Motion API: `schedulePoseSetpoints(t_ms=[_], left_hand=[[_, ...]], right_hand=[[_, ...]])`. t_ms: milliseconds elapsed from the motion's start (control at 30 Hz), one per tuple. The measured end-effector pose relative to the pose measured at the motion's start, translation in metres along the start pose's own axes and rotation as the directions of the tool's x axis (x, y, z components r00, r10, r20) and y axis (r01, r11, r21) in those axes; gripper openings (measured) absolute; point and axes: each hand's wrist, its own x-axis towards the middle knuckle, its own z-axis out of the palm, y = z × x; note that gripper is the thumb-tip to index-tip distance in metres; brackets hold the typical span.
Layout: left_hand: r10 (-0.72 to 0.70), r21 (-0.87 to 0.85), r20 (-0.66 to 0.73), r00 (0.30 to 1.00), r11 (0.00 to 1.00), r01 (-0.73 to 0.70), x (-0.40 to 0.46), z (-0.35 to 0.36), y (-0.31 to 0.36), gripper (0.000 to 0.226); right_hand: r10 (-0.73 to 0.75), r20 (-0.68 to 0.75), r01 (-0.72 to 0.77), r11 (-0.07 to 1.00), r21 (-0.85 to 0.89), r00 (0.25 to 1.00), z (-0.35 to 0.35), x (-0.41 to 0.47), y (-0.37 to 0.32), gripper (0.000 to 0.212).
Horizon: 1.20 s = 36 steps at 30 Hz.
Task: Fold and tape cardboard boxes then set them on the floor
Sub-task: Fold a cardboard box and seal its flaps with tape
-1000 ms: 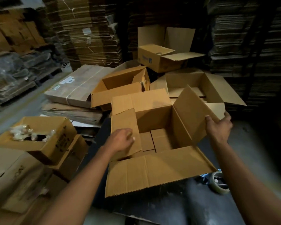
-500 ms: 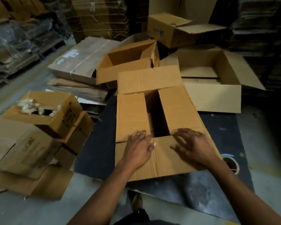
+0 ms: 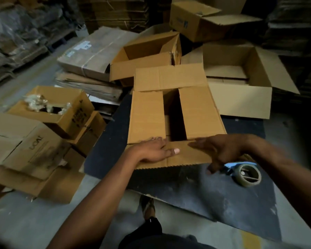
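Pressing: 1 box (image 3: 169, 112), 2 side flaps folded | left hand (image 3: 151, 151) flat on near flap, fingers straight | right hand (image 3: 221, 150) fingers spread, holding nothing | 1 tape roll (image 3: 248, 174) on counter (image 3: 196, 187)

So there's this dark board (image 3: 106, 146) lying flat on the grey concrete floor (image 3: 22, 221), with the half-folded cardboard box (image 3: 147, 115) sitting on it and a tape roll (image 3: 248, 174) near its right edge.

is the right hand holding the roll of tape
No, the right hand lies with spread fingers on the near flap of the brown cardboard box, while the grey roll of tape sits untouched on the dark board beside it.
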Motion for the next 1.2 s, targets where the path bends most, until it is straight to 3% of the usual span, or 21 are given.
schedulePoseSetpoints(t_ms=[100,200,267,333,400,500,667,733,800,867,967,1067,1200], left_hand=[[0.105,-0.165,0.234,0.967,0.984,-0.066,-0.028,-0.039,0.004,0.094],[0.242,-0.180,0.289,0.926,0.964,-0.196,-0.041,-0.064,-0.001,0.054],[0.253,-0.143,0.236,0.938,0.964,-0.224,-0.038,-0.075,-0.005,0.037],[0.244,-0.119,0.102,0.964,0.965,-0.232,-0.026,-0.082,-0.011,0.028],[0.215,-0.066,-0.073,0.974,0.973,-0.220,-0.009,-0.089,-0.018,0.024],[0.176,0.042,-0.230,0.957,0.984,-0.171,0.018,-0.089,-0.027,0.026],[0.160,-0.056,-0.253,0.954,0.982,-0.180,0.063,-0.074,-0.060,0.037],[0.144,-0.044,-0.242,0.960,0.986,-0.159,0.077,-0.069,-0.071,0.039],[0.133,-0.004,-0.195,0.972,0.991,-0.137,0.087,-0.070,-0.076,0.039],[0.148,-0.030,-0.156,0.976,0.987,-0.155,0.096,-0.081,-0.077,0.034],[0.192,-0.067,-0.184,0.964,0.976,-0.207,0.114,-0.120,-0.068,0.031],[0.233,0.010,-0.307,0.923,0.970,-0.242,0.150,-0.168,-0.053,0.045],[0.211,0.134,-0.456,0.865,0.977,-0.167,0.215,-0.212,-0.043,0.064]], right_hand=[[-0.142,-0.044,0.149,0.958,0.244,0.989,-0.032,-0.020,-0.004,0.083],[-0.193,-0.089,0.210,0.937,0.279,0.977,-0.049,-0.026,-0.003,0.052],[-0.174,-0.118,0.200,0.944,0.263,0.978,-0.057,-0.022,0.002,0.042],[-0.102,-0.231,0.154,0.963,0.220,0.968,-0.062,-0.012,0.010,0.048],[0.006,-0.381,0.063,0.984,0.167,0.925,-0.068,0.004,0.019,0.060],[0.091,-0.524,-0.073,0.996,0.056,0.847,-0.067,0.028,0.023,0.055],[0.215,-0.693,-0.254,0.966,0.047,0.688,-0.038,0.070,0.017,0.047],[0.294,-0.756,-0.288,0.947,0.145,0.585,-0.024,0.084,0.013,0.039],[0.424,-0.732,-0.264,0.906,0.332,0.533,-0.016,0.095,0.009,0.042],[0.504,-0.681,-0.232,0.860,0.455,0.532,-0.015,0.102,0.010,0.045],[0.511,-0.653,-0.248,0.854,0.457,0.559,-0.024,0.113,0.012,0.048],[0.440,-0.642,-0.368,0.895,0.253,0.628,-0.047,0.125,0.015,0.059],[0.358,-0.595,-0.432,0.902,0.021,0.719,-0.078,0.141,0.026,0.100]])
